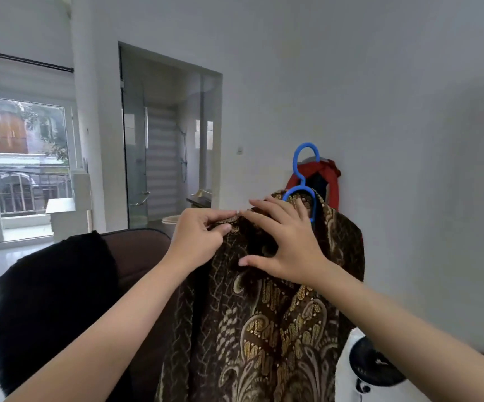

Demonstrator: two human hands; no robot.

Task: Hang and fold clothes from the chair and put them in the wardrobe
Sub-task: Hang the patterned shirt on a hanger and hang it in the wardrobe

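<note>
Before the chair (136,256): brown patterned shirt (264,329) hanging lengthwise on blue hanger (303,181). Left hand (200,236) pinches the collar edge; right hand (287,245), fingers spread, nearer the hanger.

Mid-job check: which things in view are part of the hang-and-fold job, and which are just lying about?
Job: brown batik shirt on the blue hanger, left hand pinching its collar, right hand on it; black garment on the chair.

Lying about: white fan, red item.
</note>
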